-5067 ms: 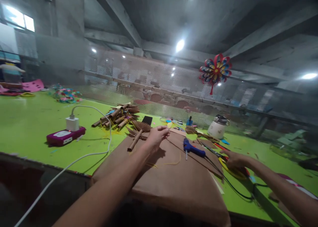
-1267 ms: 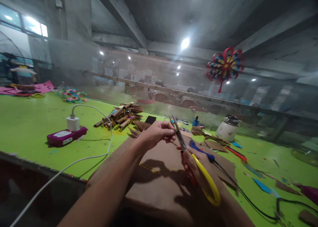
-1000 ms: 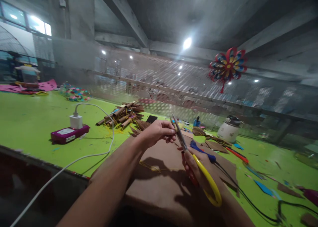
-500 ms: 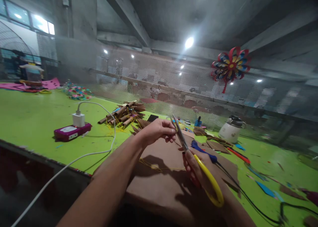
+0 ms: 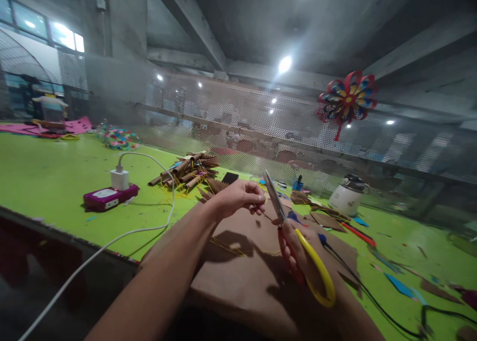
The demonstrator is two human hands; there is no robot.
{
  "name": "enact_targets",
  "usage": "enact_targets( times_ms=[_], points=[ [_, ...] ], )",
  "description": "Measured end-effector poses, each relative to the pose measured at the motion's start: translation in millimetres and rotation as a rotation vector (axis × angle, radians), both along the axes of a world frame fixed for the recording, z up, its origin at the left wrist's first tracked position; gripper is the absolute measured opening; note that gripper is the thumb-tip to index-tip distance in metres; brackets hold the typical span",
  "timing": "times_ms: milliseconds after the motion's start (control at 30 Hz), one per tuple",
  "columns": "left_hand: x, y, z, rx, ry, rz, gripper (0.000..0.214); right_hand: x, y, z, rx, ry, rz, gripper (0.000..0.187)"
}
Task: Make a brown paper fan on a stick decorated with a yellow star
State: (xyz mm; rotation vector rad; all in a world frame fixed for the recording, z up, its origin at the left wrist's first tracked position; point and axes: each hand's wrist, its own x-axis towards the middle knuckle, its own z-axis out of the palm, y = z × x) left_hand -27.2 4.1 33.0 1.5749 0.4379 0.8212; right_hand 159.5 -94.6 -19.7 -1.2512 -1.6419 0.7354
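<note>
My right hand (image 5: 298,251) is wrapped around a pair of scissors (image 5: 276,199) with a yellow handle loop; the blades are together and point up and away. Just left of the blades, my left hand (image 5: 242,198) is closed in a pinch, and what its fingertips hold is too small to make out. Below those fingertips shows a small dark scrap (image 5: 258,223). Brown cardboard (image 5: 238,281) lies under both hands, with thin yellow string (image 5: 227,246) on it. A blue-handled tool (image 5: 321,238) with a black cord is partly hidden behind my right hand.
Brown paper rolls (image 5: 182,172) with yellow strings are piled at the back. A purple power adapter (image 5: 110,197) with a white charger (image 5: 119,179) and cable sits left. A white jug (image 5: 346,196), an orange-red tool (image 5: 359,234) and blue paper scraps (image 5: 398,285) lie right.
The scissor blades, slightly apart before, have come together and moved a little right, away from my left hand. A small dark scrap now shows below the left fingertips.
</note>
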Motion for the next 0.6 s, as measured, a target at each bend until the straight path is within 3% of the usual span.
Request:
enact_targets(
  times_ms=[167,400,533,600],
  points=[
    [3.2,-1.7,-1.6,0.013,-0.019,-0.012,0.027,-0.1,6.7,7.3,-0.012,0.045,-0.079,0.049],
    [6.3,0.7,-7.0,0.041,-0.025,0.014,0.030,8.9,23.3,0.9,0.057,0.007,-0.244,0.054],
    [10.1,5.5,-13.2,-0.002,-0.045,0.048,0.029,48.4,28.2,17.3,0.062,0.012,-0.314,0.067],
    [12.2,7.2,-14.6,-0.032,-0.069,0.075,0.029,84.0,34.9,25.6,0.065,-0.082,-0.472,0.068]
  ],
)
